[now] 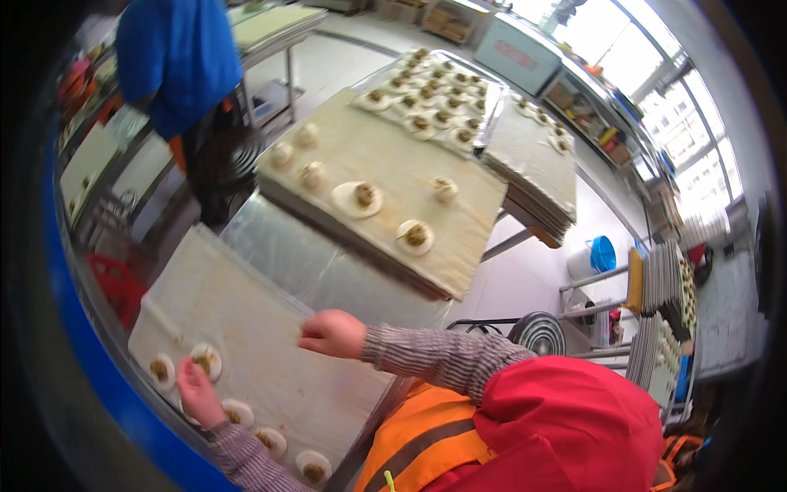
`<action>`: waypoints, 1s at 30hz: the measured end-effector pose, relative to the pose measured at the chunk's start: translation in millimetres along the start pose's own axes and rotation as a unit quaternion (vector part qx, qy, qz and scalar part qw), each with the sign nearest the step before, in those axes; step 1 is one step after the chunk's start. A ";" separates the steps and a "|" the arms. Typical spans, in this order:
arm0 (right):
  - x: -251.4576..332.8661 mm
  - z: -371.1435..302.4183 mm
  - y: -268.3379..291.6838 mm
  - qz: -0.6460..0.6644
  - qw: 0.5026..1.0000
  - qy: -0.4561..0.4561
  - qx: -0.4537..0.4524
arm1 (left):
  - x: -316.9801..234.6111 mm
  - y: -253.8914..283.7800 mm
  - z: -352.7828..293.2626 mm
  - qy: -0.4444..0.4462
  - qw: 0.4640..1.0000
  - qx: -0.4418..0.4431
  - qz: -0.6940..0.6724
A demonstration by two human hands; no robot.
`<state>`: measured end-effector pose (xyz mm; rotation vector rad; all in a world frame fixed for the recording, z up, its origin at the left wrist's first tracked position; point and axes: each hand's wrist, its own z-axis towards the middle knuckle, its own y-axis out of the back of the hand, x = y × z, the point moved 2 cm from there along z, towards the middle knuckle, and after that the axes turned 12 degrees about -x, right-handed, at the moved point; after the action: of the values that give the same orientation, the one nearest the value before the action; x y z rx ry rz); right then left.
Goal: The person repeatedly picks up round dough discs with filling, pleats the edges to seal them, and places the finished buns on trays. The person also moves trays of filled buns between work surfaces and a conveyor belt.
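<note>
My left hand hovers over the near left of a cloth-covered board, fingers curled together beside a dough round with brown filling. Part of another dough round lies beneath that hand. A filled dough round sits at the board's left edge, and more lie in a row toward me. Over the board's right side, my right hand is raised, its fingers curled closed. What either hand grips, if anything, is hidden.
Beyond stands a cloth-covered stack with several dough pieces, some flat and filled, some gathered. Behind it is a tray of filled rounds. A co-worker in blue stands far left near a stool. A bucket stands at right.
</note>
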<state>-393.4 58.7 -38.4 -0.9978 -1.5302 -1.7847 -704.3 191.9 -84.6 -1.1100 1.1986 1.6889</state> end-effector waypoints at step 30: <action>-302.7 -8.8 403.2 0.224 0.968 -0.092 -0.062 | -211.0 -558.7 -302.6 0.104 0.979 0.165 0.054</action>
<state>101.6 -32.8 -69.0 -1.4744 -1.1806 -1.5094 -56.1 24.9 -100.5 -1.0456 1.6302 1.4081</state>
